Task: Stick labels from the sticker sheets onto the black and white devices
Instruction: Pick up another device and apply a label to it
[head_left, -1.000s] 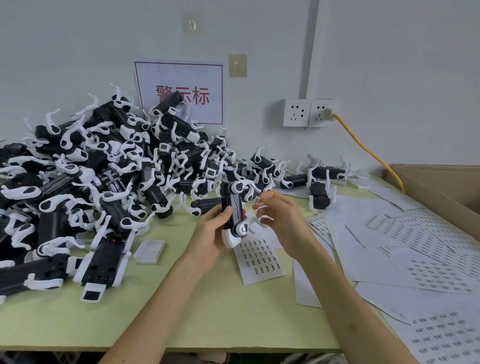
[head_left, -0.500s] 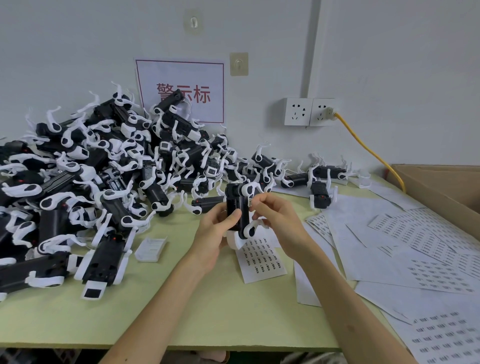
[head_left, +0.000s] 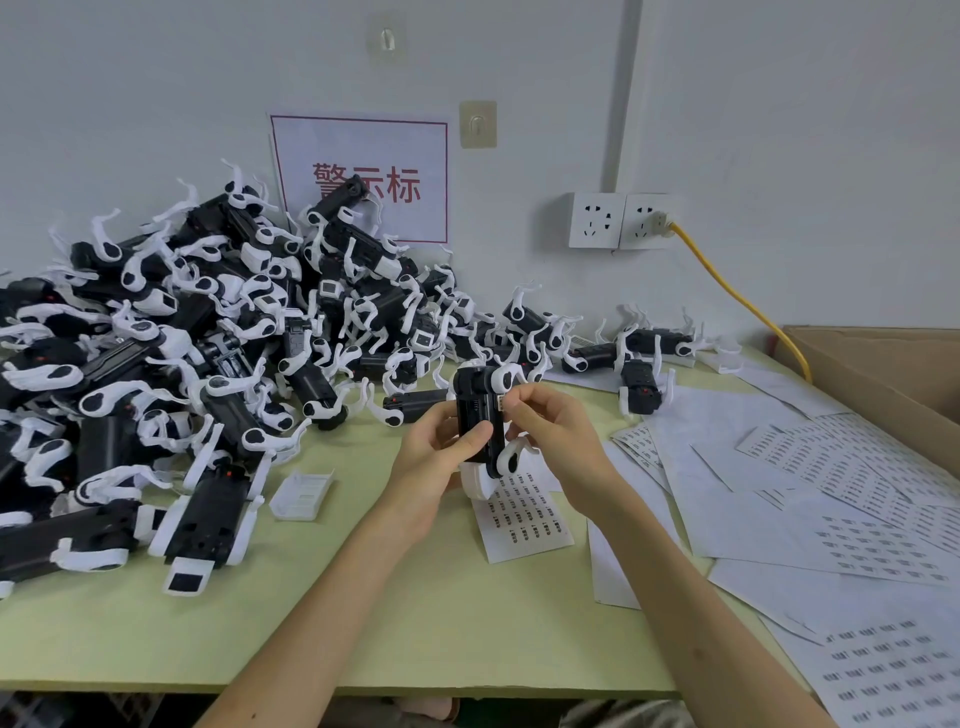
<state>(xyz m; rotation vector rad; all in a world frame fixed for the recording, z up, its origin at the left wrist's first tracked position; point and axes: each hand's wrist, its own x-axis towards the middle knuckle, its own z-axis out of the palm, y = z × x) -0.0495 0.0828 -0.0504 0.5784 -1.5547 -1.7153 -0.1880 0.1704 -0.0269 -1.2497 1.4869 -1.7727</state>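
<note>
My left hand (head_left: 434, 457) grips a black and white device (head_left: 480, 415) upright above the table, thumb across its black front. My right hand (head_left: 553, 431) is at the device's right side, fingertips pinching a small label (head_left: 500, 402) against its upper edge. Under both hands lies a sticker sheet (head_left: 524, 514) with rows of small labels. A big pile of black and white devices (head_left: 208, 353) fills the left of the table.
More sticker sheets (head_left: 831, 499) cover the right of the green table (head_left: 415, 623). A cardboard box (head_left: 883, 374) stands at the far right. A small white plastic tray (head_left: 302, 493) lies by the pile. A yellow cable (head_left: 737, 301) runs from the wall socket.
The device has been turned more upright and raised a little. My right hand moved up from the device's lower side to its upper right edge with the label.
</note>
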